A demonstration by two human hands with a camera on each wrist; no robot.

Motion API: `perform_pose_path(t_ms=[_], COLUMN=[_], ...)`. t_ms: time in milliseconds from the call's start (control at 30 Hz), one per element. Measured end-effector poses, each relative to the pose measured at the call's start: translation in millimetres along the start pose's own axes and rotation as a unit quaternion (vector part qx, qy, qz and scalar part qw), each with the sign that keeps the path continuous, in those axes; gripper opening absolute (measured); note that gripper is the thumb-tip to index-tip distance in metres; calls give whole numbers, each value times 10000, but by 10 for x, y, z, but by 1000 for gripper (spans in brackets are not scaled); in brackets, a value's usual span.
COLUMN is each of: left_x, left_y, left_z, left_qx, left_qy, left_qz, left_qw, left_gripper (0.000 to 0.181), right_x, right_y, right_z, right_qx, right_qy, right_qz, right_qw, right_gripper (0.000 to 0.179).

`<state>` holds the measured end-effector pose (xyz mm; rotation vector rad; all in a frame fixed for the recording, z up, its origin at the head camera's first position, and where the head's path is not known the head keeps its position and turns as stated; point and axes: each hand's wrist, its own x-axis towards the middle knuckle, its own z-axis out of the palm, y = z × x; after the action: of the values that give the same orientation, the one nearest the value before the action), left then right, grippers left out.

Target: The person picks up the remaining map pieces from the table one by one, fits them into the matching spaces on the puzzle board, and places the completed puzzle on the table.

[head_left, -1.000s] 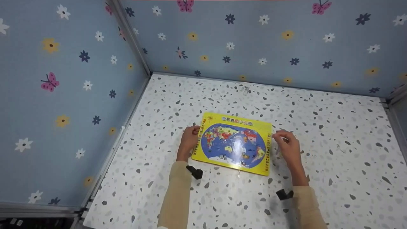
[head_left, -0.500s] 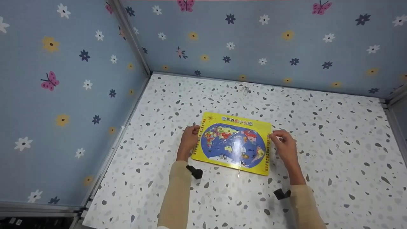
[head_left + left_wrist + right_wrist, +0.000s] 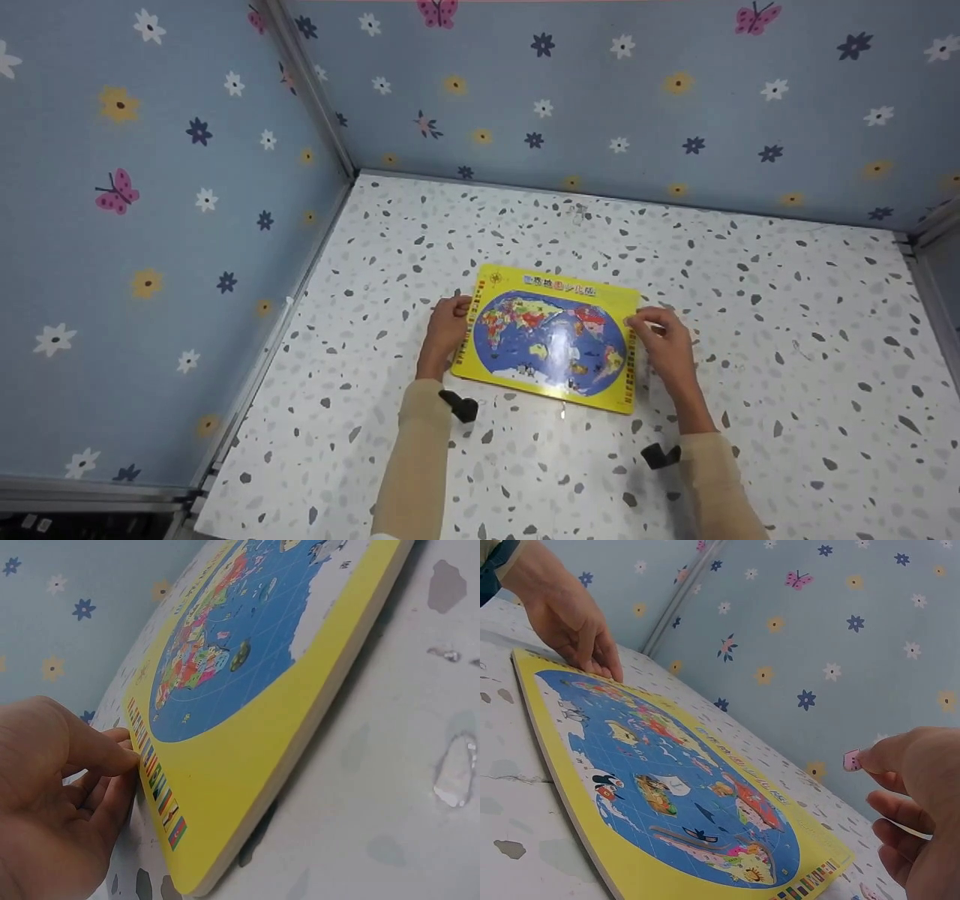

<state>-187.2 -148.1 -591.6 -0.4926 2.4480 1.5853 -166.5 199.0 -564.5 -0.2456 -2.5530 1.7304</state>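
Observation:
A yellow world map puzzle board (image 3: 469, 367) lies flat on the speckled table, its blue oval map filled with coloured land shapes. At its left edge the left hand (image 3: 448, 322) pinches the border, thumb on top beside the printed flags (image 3: 156, 780) and the other fingers curled against the side. A small pink puzzle piece (image 3: 852, 760) sits between the thumb and forefinger of the right hand (image 3: 930, 802). In the head view that right hand (image 3: 670, 345) is by the board's right border, fingertips overlapping it near the map's rim.
The white table (image 3: 810, 360) has grey speckles and meets blue flowered walls (image 3: 585, 75) at the back and left. A small pinkish thing (image 3: 869, 891) shows past the board's edge in the right wrist view. Black wrist mounts (image 3: 460, 406) sit at both sleeves.
The right hand has moved left with the pink puzzle piece, from beside the board to over its right border. The left hand and the board look unmoved.

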Motion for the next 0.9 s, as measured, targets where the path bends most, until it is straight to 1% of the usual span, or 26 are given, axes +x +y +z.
perform_pose_path(t_ms=[133, 267, 333, 400, 500, 567, 633, 767, 900], left_x=[6, 15, 16, 12, 12, 10, 12, 8, 3], left_y=[-1, -9, -12, -10, -11, -9, -10, -10, -13], left_z=[0, -2, -3, -6, -7, -9, -9, -10, -10], left_qx=[-3, 94, 115, 133, 133, 123, 96, 68, 87], left_qy=[-6, 0, 6, 2, -5, -15, -26, -23, 2], left_qz=[-32, 13, 23, 22, 23, 18, 20, 45, 67], left_qw=[10000, 10000, 9999, 9999, 9999, 9999, 9999, 10000, 9999], left_gripper=[35, 37, 38, 38, 37, 38, 38, 37, 38], right_x=[7, 17, 61, 133, 281, 353, 397, 406, 402], right_y=[-13, 1, 93, 243, 538, 679, 763, 775, 751], right_z=[28, 43, 67, 94, 156, 190, 220, 251, 270], right_qx=[-72, -84, -73, -108, -308, -445, -501, -397, -509], right_qy=[9, -36, -35, -31, 83, 150, 193, 167, 150], right_qz=[63, -68, -142, -217, -325, -370, -421, -418, -399], right_qw=[10000, 9999, 9999, 9997, 9990, 9982, 9977, 9982, 9978], right_gripper=[24, 26, 29, 31, 34, 37, 40, 44, 41])
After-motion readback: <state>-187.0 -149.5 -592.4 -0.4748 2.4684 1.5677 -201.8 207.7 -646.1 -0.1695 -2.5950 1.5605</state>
